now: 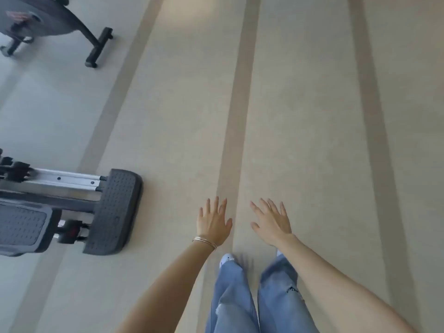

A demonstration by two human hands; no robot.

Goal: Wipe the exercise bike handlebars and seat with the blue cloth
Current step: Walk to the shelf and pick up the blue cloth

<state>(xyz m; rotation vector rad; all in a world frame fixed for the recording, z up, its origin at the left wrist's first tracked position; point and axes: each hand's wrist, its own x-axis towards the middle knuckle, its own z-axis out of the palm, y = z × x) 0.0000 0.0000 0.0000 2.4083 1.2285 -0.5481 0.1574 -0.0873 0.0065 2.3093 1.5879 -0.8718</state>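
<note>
My left hand [212, 222] and my right hand [272, 223] are both stretched out in front of me, palms down, fingers spread, holding nothing. They hover over the beige floor above my legs in blue jeans [254, 296]. The base of a dark exercise bike [55, 22] shows at the top left corner, far from both hands; its handlebars and seat are out of view. No blue cloth is visible.
A second fitness machine [113, 210] with a dark textured end cap and a silver rail lies at the left, close to my left hand. The beige floor [300, 104] with darker stripes spreads ahead and to the right.
</note>
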